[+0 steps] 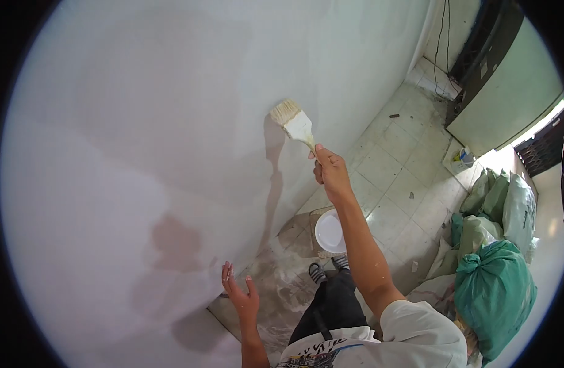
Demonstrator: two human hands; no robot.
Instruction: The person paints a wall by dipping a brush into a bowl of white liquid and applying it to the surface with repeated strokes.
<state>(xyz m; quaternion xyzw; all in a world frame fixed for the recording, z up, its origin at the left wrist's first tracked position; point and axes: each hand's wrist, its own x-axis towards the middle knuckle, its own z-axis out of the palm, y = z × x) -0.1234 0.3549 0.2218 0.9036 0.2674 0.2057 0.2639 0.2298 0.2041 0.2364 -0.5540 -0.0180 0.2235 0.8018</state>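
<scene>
My right hand (331, 174) is wrapped round the handle of a wide paintbrush (299, 126), its pale bristles pointing up and left at the white wall (190, 116). White paint coats the brush's ferrule, and its shadow falls on the wall just beside it. Lower down, my left hand (240, 297) is raised close to the wall, holding nothing, with fingers apart and white paint on the fingertips. Below my right forearm, a round white bucket (330, 231) stands on the floor near my feet, partly hidden by the arm.
Stuffed sacks (493, 199) and a tied green bag (496, 279) line the right side. Beyond them a small bucket (463, 158) stands near a leaning pale panel (509, 92). Dust and paint smears mark the tiled floor (380, 165). Dark cables (440, 52) hang at the far end.
</scene>
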